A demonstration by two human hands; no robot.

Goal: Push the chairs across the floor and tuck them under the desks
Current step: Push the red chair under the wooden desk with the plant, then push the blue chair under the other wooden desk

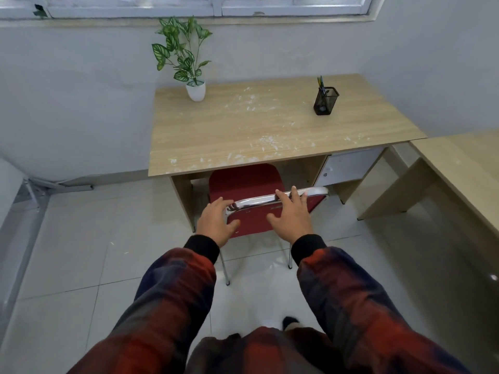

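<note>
Okay, red chair (251,184) sits in front of the wooden counter (270,125), seat partly under its front edge, backrest facing me with the chrome top rail (272,198) running across. My left hand (214,221) is at the left corner of the backrest, fingers spread, thumb against the red pad; can't tell if it's actually pressing or just off the frame. My right hand (293,214) lies over the rail near the middle-right, fingers splayed wide across the chrome, not wrapped around it. So both hands wide, nothing gripped. Plaid sleeves with black cuffs run up from the bottom. Chair's rear metal legs stand on the pale tiled floor (81,252). On the counter: potted plant (186,58) in a white pot back left, black mesh pen holder (326,101) back right, white dusty specks over the surface. White drawer unit (345,168) hangs under the counter's right side. Second counter (464,168) just beside it at right.
</note>
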